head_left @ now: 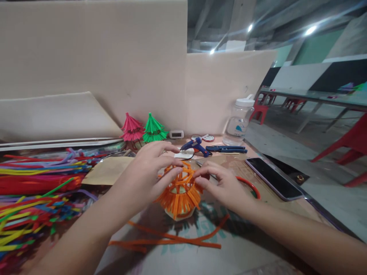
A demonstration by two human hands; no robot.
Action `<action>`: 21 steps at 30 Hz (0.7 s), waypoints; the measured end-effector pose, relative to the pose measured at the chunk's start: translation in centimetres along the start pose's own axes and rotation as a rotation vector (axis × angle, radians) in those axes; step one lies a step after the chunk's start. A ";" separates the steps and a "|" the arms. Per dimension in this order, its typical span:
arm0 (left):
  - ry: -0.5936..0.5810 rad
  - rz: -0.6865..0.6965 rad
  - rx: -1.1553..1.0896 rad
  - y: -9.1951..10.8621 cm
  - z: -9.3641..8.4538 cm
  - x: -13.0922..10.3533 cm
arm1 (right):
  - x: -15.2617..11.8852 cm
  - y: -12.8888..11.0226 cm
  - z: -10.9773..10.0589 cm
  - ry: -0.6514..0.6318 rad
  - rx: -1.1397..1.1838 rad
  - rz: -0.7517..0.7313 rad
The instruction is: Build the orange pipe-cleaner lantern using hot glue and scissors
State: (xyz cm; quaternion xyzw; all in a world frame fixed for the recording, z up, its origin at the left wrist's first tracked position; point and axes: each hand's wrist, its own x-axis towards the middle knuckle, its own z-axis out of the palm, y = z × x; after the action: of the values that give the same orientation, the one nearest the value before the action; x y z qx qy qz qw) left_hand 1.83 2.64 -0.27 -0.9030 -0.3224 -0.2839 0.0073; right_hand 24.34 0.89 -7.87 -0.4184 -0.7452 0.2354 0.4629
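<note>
An orange pipe-cleaner pavilion (180,200) stands upright in front of me, with a flared lower roof and an open frame above it. Under its roof a pale base shows. My left hand (156,166) is at the frame's upper left, thumb and forefinger tips close together on the orange strips. From the right, my right hand (219,179) pinches the frame's side between thumb and fingers. Exactly which strip each hand grips is partly hidden. Loose orange pipe cleaners (172,241) lie crossed on the table nearer to me.
Bundles of coloured pipe cleaners (37,187) cover the left side. Behind my hands stand a pink model (132,128), a green model (155,129), a blue glue gun (196,145), pliers (226,149) and a water bottle (237,122). A phone (273,178) lies right.
</note>
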 end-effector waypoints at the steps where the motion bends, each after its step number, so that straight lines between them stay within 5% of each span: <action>1: -0.011 -0.004 -0.004 0.0 0.1 0.0 | 0.0 0.1 0.2 -0.003 0.024 0.016; 21: -0.107 -0.044 -0.039 0.5 0.5 0.8 | 0.6 -0.2 1.0 0.002 0.142 0.054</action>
State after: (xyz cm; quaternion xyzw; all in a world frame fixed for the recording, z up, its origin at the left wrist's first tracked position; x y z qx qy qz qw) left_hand 2.84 2.79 -0.18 -0.9095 -0.3365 -0.2417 -0.0337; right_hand 23.18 1.29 -7.89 -0.4047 -0.7147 0.2993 0.4857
